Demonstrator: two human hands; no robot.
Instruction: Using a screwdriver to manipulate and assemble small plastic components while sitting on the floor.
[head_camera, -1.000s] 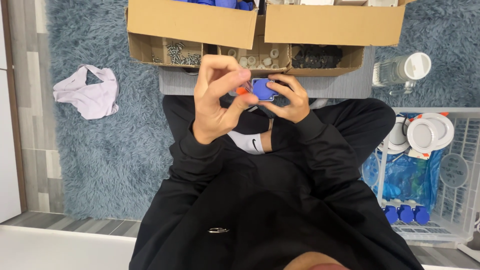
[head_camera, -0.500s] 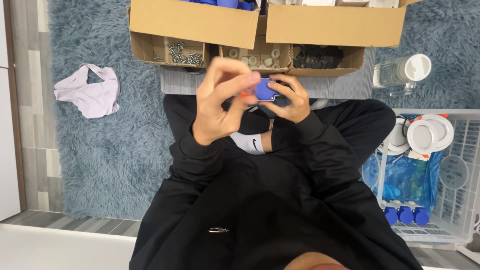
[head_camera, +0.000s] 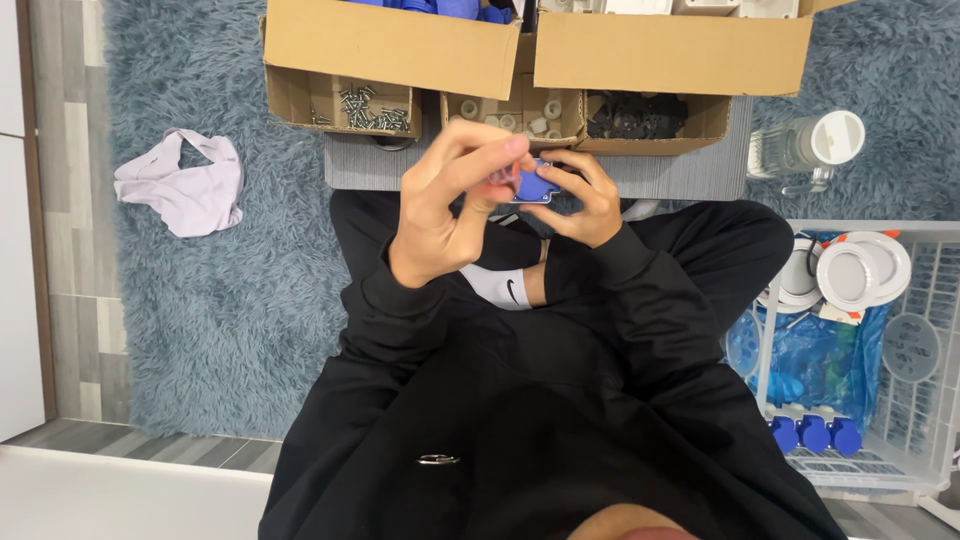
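Note:
My two hands meet over my crossed legs, just in front of the cardboard boxes. A small blue plastic part (head_camera: 536, 186) sits in my right hand (head_camera: 583, 202), whose fingers curl round it from the right. My left hand (head_camera: 452, 203) is raised beside it, thumb and fingertips pinched on a small reddish piece (head_camera: 503, 178) pressed against the blue part's left edge. Most of that piece is hidden by my fingers.
Open cardboard boxes lie ahead: one with screws (head_camera: 362, 108), one with white rings (head_camera: 520, 118), one with black parts (head_camera: 640, 116). A grey board (head_camera: 660, 178) lies under them. A white wire basket (head_camera: 905, 350) with white discs and blue caps stands at right, a clear jar (head_camera: 805, 148) beyond it, a pale cloth (head_camera: 185, 182) at left.
My left hand has turned and risen slightly, its fingers closing over the reddish piece against the blue part. My right hand has barely moved.

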